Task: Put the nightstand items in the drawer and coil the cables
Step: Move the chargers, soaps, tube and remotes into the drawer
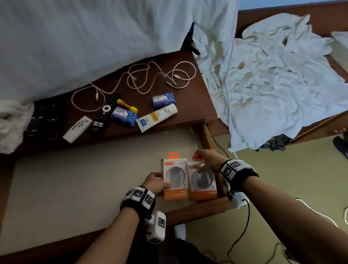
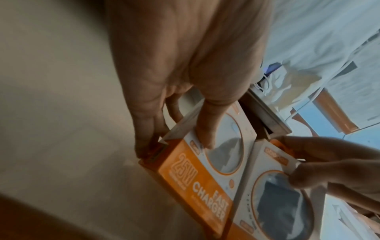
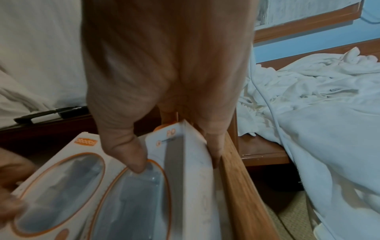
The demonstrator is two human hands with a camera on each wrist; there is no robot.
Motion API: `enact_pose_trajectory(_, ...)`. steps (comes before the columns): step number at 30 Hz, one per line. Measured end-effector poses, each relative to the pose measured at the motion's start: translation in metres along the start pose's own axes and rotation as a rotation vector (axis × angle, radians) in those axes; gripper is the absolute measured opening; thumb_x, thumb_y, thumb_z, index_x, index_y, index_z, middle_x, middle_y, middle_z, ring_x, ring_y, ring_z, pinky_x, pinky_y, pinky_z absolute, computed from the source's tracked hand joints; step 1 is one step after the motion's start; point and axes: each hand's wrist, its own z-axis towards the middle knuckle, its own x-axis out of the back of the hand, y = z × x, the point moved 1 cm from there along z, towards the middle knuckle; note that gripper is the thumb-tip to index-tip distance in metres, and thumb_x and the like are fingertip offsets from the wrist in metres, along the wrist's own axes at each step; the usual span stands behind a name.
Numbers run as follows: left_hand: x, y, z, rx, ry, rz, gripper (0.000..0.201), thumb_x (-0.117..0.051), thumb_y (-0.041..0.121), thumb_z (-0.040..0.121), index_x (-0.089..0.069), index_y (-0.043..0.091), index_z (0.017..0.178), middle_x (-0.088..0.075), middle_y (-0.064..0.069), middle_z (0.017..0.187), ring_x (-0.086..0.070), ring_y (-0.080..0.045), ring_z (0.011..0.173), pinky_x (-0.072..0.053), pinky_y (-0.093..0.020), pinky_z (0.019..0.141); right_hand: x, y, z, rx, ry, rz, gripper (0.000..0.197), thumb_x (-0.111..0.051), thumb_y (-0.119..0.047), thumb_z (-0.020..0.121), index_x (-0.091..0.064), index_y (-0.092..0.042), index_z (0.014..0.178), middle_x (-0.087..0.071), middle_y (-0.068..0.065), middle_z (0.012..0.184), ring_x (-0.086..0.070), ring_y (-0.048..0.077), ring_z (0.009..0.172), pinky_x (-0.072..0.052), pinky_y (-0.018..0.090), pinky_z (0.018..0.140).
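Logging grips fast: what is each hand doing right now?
Left hand: holding the left charger box.
Right hand: holding the right charger box.

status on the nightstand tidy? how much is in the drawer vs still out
Early. The drawer is open, and the left hand and right hand each grip a charger box, left box and right box, setting them side by side at its front right corner. Left on the nightstand: uncoiled white cables, three remotes, two soap boxes, cream tube, yellow item.
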Motion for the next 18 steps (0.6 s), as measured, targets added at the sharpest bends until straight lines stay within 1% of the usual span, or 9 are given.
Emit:
enact_pose_trajectory(2, -0.003, -0.012, 0.019, 0.01, -0.028, 0.019, 0.032, -0.08, -0.003, 0.064, -0.067, 0.005, 0.092, -0.072, -0.017, 0.099, -0.07, -0.033, 0.093, -0.057, -0.051, 0.086, -0.004, 0.002, 0.003, 0.008, -0.007, -0.003, 0.048, -0.078, -0.015, 0.076, -0.055, -0.011, 0.118, -0.063, 0.011, 0.117, -0.059, 0.027, 0.108, -0.044, 0.029, 0.083)
enact_pose_trajectory(3, -0.002, -0.024, 0.042, 0.023, -0.036, 0.041, 0.047, -0.085, 0.004, 0.055, -0.067, 0.005, 0.098, -0.073, -0.016, 0.1, -0.071, -0.034, 0.091, -0.058, -0.052, 0.083, -0.005, 0.003, 0.005, 0.015, -0.011, -0.003, 0.048, -0.078, -0.014, 0.076, -0.055, -0.011, 0.119, -0.063, 0.01, 0.117, -0.059, 0.027, 0.108, -0.045, 0.029, 0.083)
enact_pose_trajectory(5, 0.0, -0.057, 0.097, 0.077, -0.064, 0.061, 0.074, -0.089, 0.016, 0.037, -0.065, 0.008, 0.107, -0.074, -0.014, 0.101, -0.072, -0.033, 0.089, -0.059, -0.052, 0.08, -0.008, 0.004, 0.007, 0.025, -0.018, -0.013, 0.048, -0.077, -0.012, 0.077, -0.054, -0.009, 0.119, -0.062, 0.011, 0.117, -0.059, 0.027, 0.108, -0.045, 0.029, 0.082)
enact_pose_trajectory(10, 0.002, -0.09, 0.153, 0.181, -0.091, 0.179, 0.097, -0.094, 0.033, 0.019, -0.062, 0.015, 0.108, -0.074, -0.008, 0.101, -0.072, -0.031, 0.091, -0.059, -0.05, 0.081, -0.016, 0.005, 0.011, 0.016, -0.012, -0.059, 0.05, -0.076, -0.012, 0.076, -0.053, -0.011, 0.12, -0.058, 0.011, 0.122, -0.057, 0.029, 0.111, -0.049, 0.035, 0.088)
enact_pose_trajectory(11, 0.001, -0.081, 0.136, 0.188, -0.091, 0.221, 0.096, -0.095, 0.032, 0.021, -0.063, 0.013, 0.109, -0.075, -0.008, 0.101, -0.072, -0.031, 0.091, -0.058, -0.05, 0.082, -0.018, 0.005, 0.012, 0.017, -0.003, -0.091, 0.051, -0.076, -0.013, 0.076, -0.053, -0.011, 0.122, -0.055, 0.011, 0.124, -0.056, 0.03, 0.112, -0.049, 0.037, 0.091)
enact_pose_trajectory(12, 0.0, -0.07, 0.117, 0.183, -0.088, 0.258, 0.086, -0.094, 0.029, 0.031, -0.064, 0.011, 0.109, -0.074, -0.009, 0.101, -0.071, -0.031, 0.093, -0.058, -0.049, 0.085, -0.02, 0.005, 0.013, 0.023, 0.012, -0.134, 0.052, -0.076, -0.015, 0.076, -0.053, -0.011, 0.123, -0.051, 0.012, 0.126, -0.054, 0.031, 0.114, -0.048, 0.038, 0.094)
enact_pose_trajectory(14, -0.004, -0.049, 0.081, 0.158, -0.074, 0.345, 0.051, -0.084, 0.017, 0.06, -0.067, 0.008, 0.106, -0.073, -0.011, 0.104, -0.069, -0.031, 0.098, -0.056, -0.044, 0.09, -0.024, 0.005, 0.015, 0.027, 0.026, -0.212, 0.055, -0.077, -0.017, 0.075, -0.053, -0.01, 0.124, -0.044, 0.013, 0.129, -0.051, 0.033, 0.116, -0.046, 0.041, 0.098)
enact_pose_trajectory(15, -0.006, -0.038, 0.061, 0.144, -0.063, 0.359, 0.042, -0.08, 0.014, 0.067, -0.068, 0.007, 0.106, -0.072, -0.012, 0.106, -0.068, -0.031, 0.101, -0.055, -0.043, 0.092, -0.025, 0.005, 0.016, 0.02, 0.021, -0.237, 0.058, -0.078, -0.016, 0.075, -0.051, -0.009, 0.126, -0.042, 0.013, 0.13, -0.051, 0.035, 0.117, -0.046, 0.043, 0.098)
enact_pose_trajectory(18, -0.009, -0.026, 0.04, 0.137, -0.019, 0.426, 0.044, -0.08, 0.017, 0.067, -0.067, 0.004, 0.107, -0.07, -0.012, 0.11, -0.066, -0.03, 0.104, -0.054, -0.042, 0.093, -0.03, 0.006, 0.019, 0.013, -0.004, -0.281, 0.074, -0.078, -0.01, 0.074, -0.041, -0.009, 0.138, -0.037, 0.016, 0.135, -0.053, 0.04, 0.117, -0.046, 0.045, 0.098)
